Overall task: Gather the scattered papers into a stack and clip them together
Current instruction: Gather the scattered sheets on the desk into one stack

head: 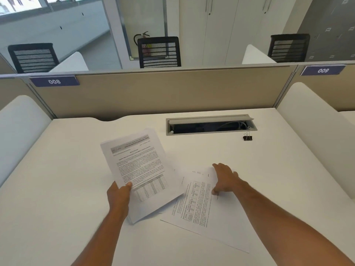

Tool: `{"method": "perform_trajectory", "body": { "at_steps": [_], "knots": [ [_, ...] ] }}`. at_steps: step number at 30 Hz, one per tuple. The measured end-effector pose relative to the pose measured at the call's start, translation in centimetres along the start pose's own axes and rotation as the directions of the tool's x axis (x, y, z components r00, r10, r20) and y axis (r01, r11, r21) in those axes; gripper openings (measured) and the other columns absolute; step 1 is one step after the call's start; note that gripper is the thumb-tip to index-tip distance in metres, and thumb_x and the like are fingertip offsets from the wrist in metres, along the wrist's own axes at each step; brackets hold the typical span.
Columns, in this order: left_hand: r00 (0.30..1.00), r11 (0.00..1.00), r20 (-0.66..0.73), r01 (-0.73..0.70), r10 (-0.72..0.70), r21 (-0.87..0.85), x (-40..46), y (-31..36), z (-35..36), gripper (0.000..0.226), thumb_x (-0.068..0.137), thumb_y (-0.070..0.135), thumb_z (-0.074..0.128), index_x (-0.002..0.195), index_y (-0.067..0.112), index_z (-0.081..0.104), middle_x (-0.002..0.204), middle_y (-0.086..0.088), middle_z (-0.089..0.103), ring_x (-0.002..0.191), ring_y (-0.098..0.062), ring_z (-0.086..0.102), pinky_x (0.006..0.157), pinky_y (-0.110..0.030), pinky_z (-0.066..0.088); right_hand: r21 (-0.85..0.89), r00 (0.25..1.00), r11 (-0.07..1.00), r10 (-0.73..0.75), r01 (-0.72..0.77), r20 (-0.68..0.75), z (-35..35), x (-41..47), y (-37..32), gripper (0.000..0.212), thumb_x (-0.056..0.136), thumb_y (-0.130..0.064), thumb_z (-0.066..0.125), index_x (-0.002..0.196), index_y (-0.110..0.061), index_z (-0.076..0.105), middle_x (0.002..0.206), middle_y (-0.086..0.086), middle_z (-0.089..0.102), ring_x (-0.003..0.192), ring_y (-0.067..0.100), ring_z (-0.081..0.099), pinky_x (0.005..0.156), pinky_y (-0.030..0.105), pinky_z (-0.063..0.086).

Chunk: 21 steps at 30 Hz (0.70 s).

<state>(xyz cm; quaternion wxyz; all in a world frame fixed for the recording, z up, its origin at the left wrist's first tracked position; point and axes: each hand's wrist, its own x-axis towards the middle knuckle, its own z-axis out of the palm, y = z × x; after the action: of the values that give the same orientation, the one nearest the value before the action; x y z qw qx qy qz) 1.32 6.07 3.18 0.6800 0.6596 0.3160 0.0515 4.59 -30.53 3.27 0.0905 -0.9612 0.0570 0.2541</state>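
Observation:
My left hand (pixel 119 195) grips a small stack of printed papers (pixel 140 169) by its lower left edge, holding it tilted above the white desk (pixel 57 189). A single printed sheet (pixel 203 212) lies flat on the desk to the right, partly under the stack's corner. On that sheet's upper right part my right hand (pixel 225 179) rests palm down with fingers spread, holding nothing. A black binder clip (pixel 247 137) sits alone at the back right of the desk, well away from both hands.
An open cable tray (pixel 211 124) is set into the desk behind the papers. A beige partition (pixel 163 93) closes the back, and white side dividers (pixel 317 135) flank the desk. Black mesh chairs stand beyond it.

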Motion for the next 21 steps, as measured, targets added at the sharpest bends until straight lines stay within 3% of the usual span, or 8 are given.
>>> {"method": "perform_trajectory", "body": {
  "at_steps": [5,14,17,21],
  "knots": [
    [1.000,1.000,-0.011,0.020,-0.020,0.012,-0.1,0.1,0.3,0.033,0.094,0.000,0.061,0.126,0.009,0.063,0.110,-0.007,0.067,0.102,-0.035,0.063,0.092,-0.049,0.053,-0.077,0.999,0.996,0.036,-0.039,-0.030,-0.8,0.2,-0.5,0.110,0.053,-0.053,0.085,0.144,-0.021,0.033,0.138,0.003,0.043,0.132,0.027,0.041,0.107,0.048,0.036],
    [0.997,0.997,-0.013,0.071,-0.071,-0.018,0.1,-0.2,0.6,0.032,0.093,-0.001,0.062,0.124,0.006,0.061,0.113,-0.010,0.066,0.104,-0.036,0.063,0.093,-0.049,0.052,0.075,0.979,0.976,0.202,-0.203,0.018,0.2,-1.2,0.0,0.098,0.055,-0.061,0.083,0.132,-0.016,0.043,0.129,0.006,0.046,0.122,0.027,0.050,0.092,0.039,0.047],
    [0.993,0.993,0.021,0.115,-0.115,-0.001,0.0,-0.4,0.8,0.031,0.093,-0.001,0.062,0.122,0.009,0.062,0.113,-0.010,0.068,0.104,-0.037,0.064,0.093,-0.051,0.053,0.176,0.968,0.952,0.249,-0.249,0.024,0.5,-1.8,-0.2,0.091,0.054,-0.057,0.082,0.127,-0.016,0.047,0.123,0.003,0.057,0.110,0.025,0.060,0.083,0.034,0.049],
    [0.982,0.983,0.074,0.169,-0.174,0.074,-0.1,-0.7,1.1,0.031,0.093,0.001,0.063,0.122,0.010,0.063,0.114,-0.011,0.068,0.102,-0.037,0.065,0.090,-0.050,0.054,0.454,0.957,0.844,0.274,-0.285,0.093,1.9,-2.1,0.0,0.069,0.057,-0.035,0.084,0.114,-0.007,0.057,0.114,0.008,0.066,0.095,0.025,0.064,0.081,0.034,0.055]
  ]
}}
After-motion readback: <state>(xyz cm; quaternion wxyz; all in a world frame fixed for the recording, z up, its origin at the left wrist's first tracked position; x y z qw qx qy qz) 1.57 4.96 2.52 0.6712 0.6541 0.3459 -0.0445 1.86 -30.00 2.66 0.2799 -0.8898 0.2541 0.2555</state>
